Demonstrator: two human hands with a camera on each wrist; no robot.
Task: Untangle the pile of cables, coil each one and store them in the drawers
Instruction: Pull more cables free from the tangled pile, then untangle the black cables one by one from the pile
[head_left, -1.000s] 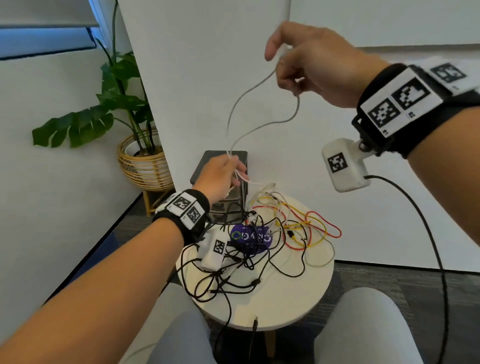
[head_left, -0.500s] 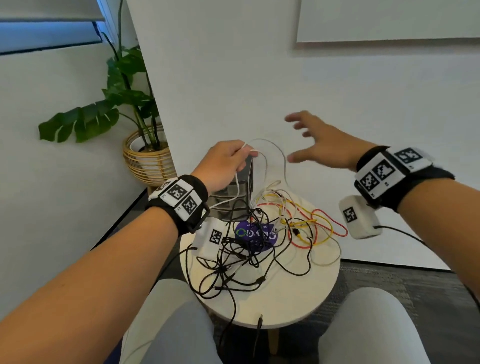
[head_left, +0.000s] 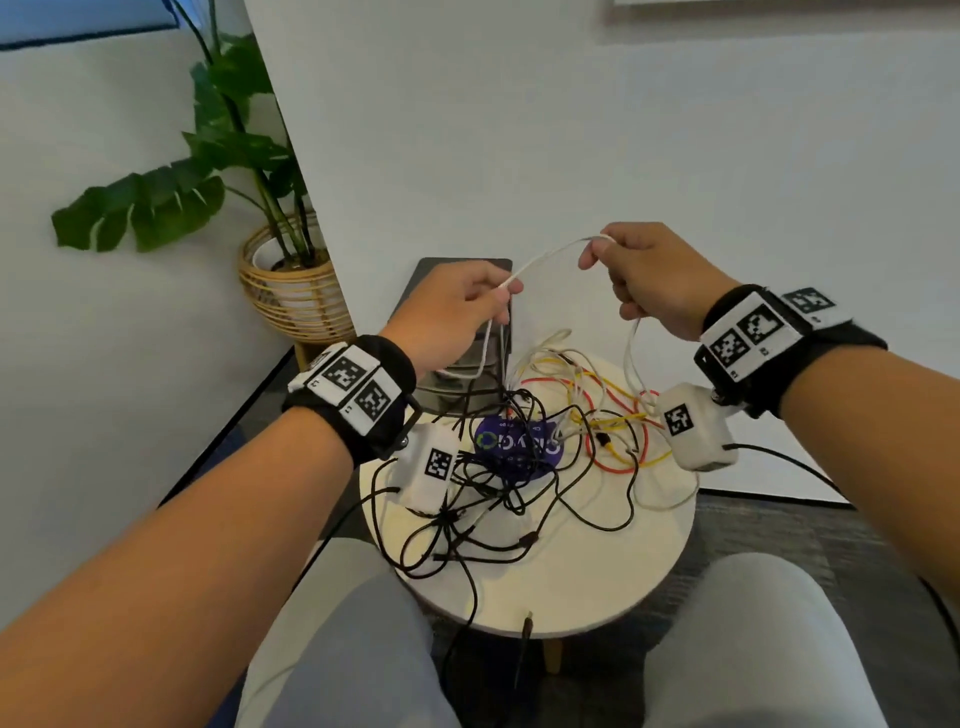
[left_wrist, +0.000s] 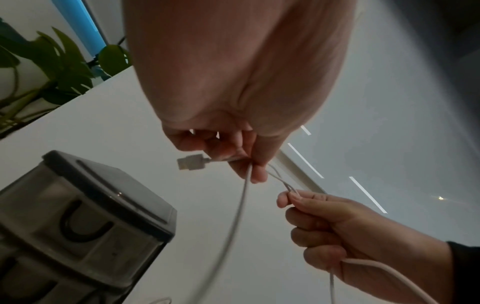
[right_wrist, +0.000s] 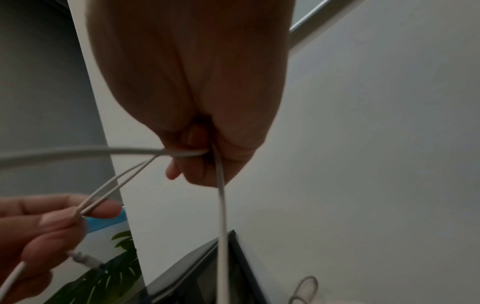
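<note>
**White cable held between both hands above the table**

A white cable (head_left: 545, 254) is held in the air between the two hands, above the far side of a round table (head_left: 587, 587). It is pinched by the left hand (head_left: 452, 312) between thumb and fingers, with loops of it hanging below the fist; in the left wrist view a flat plug (left_wrist: 191, 162) is seen sticking out beside the fingers. The right hand (head_left: 654, 275) is closed on the same cable — a doubled strand is gripped at the fingertips, and a further length drops from the underside of the hand toward the table. Between the hands the strand is arched, not taut.

On the table the pile (head_left: 524, 467) is left tangled: black cables (head_left: 457, 525) are spread over the near and left part, while red (head_left: 589, 421), yellow (head_left: 623, 452) and pale ones lie to the right. A purple disc (head_left: 514, 444) with printed lettering is half covered by the black strands. One black cable is draped over the near edge, and a plug (head_left: 528, 623) is seen just below the rim.

The drawers (head_left: 462, 358) — a dark-topped unit with translucent fronts — are stood at the far edge of the table, behind the left hand. In the left wrist view a dark coil is made out through the top front. A plant (head_left: 228, 156) in a woven basket (head_left: 293, 291) is seen on the floor to the left.
</note>
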